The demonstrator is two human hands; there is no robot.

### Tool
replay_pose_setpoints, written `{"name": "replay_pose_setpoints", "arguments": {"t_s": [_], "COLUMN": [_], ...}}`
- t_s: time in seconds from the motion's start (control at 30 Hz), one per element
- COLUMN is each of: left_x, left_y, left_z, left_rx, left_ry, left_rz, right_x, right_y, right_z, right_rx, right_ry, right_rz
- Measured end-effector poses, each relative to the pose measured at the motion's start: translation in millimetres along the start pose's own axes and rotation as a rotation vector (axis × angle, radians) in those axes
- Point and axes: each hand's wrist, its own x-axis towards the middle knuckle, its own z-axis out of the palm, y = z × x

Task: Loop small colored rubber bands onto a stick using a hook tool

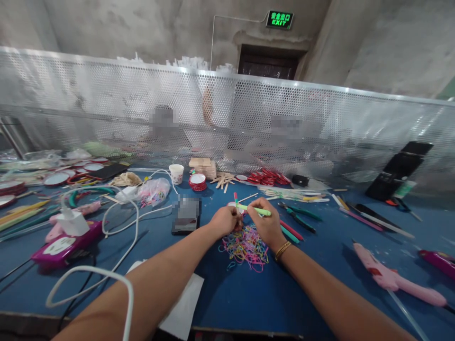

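My left hand (pixel 224 220) is closed in a pinch on a thin stick with a red and green tip (pixel 236 201), held upright. My right hand (pixel 265 222) is closed around a light green stick (pixel 256 210) that lies crosswise, its end meeting the upright one. Both hands hover just above a loose pile of coloured rubber bands (pixel 246 247) on the blue table (pixel 231 293). A gold bracelet (pixel 282 250) sits on my right wrist.
A phone (pixel 186 215) lies left of my hands; green-handled pliers (pixel 296 214) lie to the right. A pink glue gun (pixel 394 278) is at right, a magenta power strip (pixel 64 244) with white cables at left. Cups, wooden sticks and red rings line the perforated screen (pixel 227 118), with people behind it.
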Motion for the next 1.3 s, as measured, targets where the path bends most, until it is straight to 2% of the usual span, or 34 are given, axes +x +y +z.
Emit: {"name": "replay_pose_setpoints", "arguments": {"t_s": [0.33,0.63,0.8,1.07,1.3], "left_x": [3.1,4.7,5.0,4.3,4.4], "left_y": [-3.7,-3.8,-4.0,-3.0,-2.4], "left_z": [-0.4,-0.8,-0.4,-0.2,-0.7], "left_rx": [0.021,-0.018,-0.013,-0.018,-0.007], "left_ry": [0.019,-0.008,0.007,-0.005,0.003], "left_rz": [0.032,0.023,0.010,0.018,0.017], "right_x": [1.4,4.3,3.5,3.4,5.5], "right_y": [0.5,2.5,3.8,3.9,4.0], "right_z": [-2.6,-3.5,-3.4,-2.3,-3.2], "right_rx": [-0.071,-0.069,-0.023,-0.005,-0.032], "right_ry": [0.015,0.042,-0.003,-0.002,0.038], "right_rz": [0.004,-0.008,-0.018,0.005,0.006]}}
